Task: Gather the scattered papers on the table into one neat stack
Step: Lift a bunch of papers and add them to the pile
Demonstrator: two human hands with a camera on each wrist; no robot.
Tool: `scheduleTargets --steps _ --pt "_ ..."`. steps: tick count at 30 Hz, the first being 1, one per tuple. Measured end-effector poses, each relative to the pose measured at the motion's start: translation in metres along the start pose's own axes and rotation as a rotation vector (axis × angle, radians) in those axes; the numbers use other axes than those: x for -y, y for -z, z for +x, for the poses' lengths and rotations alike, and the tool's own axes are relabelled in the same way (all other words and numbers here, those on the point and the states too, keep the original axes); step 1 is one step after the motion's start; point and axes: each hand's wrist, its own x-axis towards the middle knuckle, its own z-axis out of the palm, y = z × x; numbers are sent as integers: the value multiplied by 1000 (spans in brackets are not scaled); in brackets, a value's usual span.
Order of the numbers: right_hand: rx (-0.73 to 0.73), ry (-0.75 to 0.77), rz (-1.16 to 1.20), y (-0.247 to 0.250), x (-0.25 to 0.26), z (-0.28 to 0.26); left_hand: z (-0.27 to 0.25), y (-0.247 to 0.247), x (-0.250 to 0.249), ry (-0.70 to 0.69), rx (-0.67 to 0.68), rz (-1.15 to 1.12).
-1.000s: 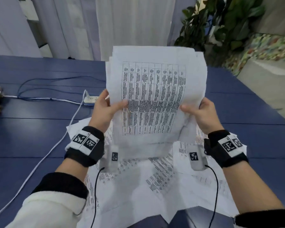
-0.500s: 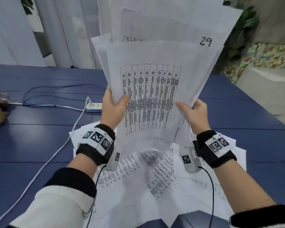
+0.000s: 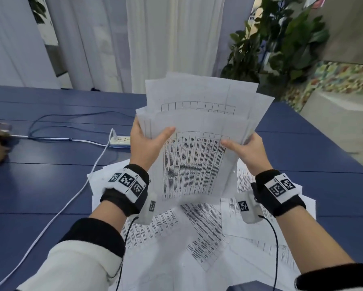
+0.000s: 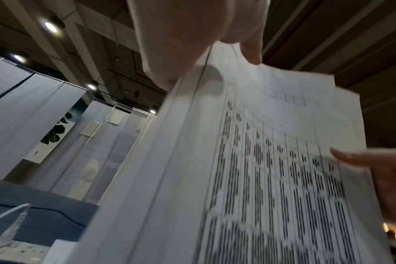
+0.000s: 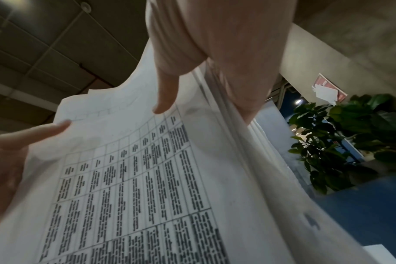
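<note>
A ragged bundle of papers is gripped upright by the left hand and right hand, thumbs in front. Squaring appears underway; next, its edges probably need tapping level on the table, where loose sheets remain ungathered.

Bare bench left of the power strip, though its white cable runs across; loose papers crowd right of it.
</note>
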Motion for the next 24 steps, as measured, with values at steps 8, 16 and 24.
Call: scheduleTargets --steps 8,16,24 --pt "22 -17 -7 -9 -9 14 39 -7 -19 -117 -68 107" --pt "56 -172 -37 -15 -46 16 29 7 0 -76 45 102" --pt "-87 -86 4 -13 -24 14 -4 28 57 423 297 339"
